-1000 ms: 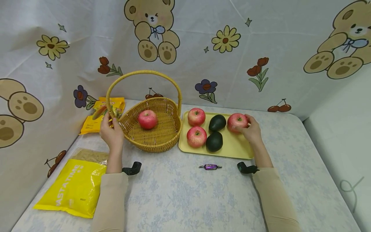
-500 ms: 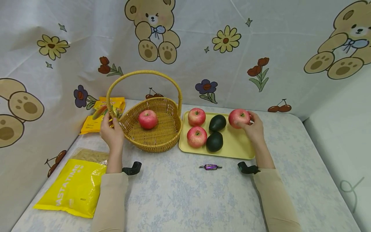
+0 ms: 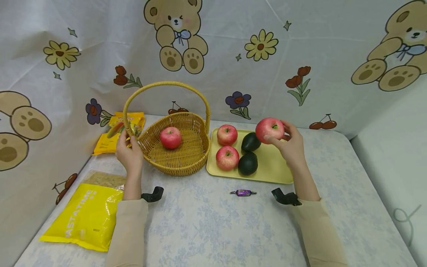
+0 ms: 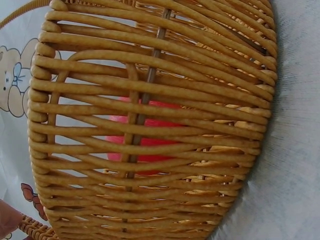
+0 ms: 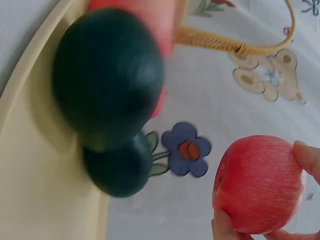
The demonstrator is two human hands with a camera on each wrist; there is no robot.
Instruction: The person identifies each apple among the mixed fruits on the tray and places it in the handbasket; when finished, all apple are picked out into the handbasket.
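1. Well, your wicker basket point(image 3: 180, 169) stands at the left with one red apple point(image 3: 171, 138) inside; steady it lightly, since an uneven pull on one side could tip it.
2. Just beside it on the right lies the yellow tray point(image 3: 273, 165), with two more apples point(image 3: 227, 158) and two avocados point(image 3: 248, 163) grouped toward its left. Pass above that fruit in any sideways move, as a low one could knock something rolling.
3. Your left hand point(image 3: 129, 154) is closed at the lower left end of the basket's arched handle point(image 3: 168, 83), thumb and fingers pinching it; how firmly, you cannot tell from these views.
4. Your right hand point(image 3: 293, 148) is spread about as wide as the held apple point(image 3: 268, 129) and clamped on it, thumb on the near side, fingers round the right. An even squeeze should suit that smooth skin.
5. That apple hangs raised over the tray's rear, apart from the avocados, stem end showing.
6. Smallest, the purple wrapped candy point(image 3: 243, 193) lies in front of the tray, touching neither hand.
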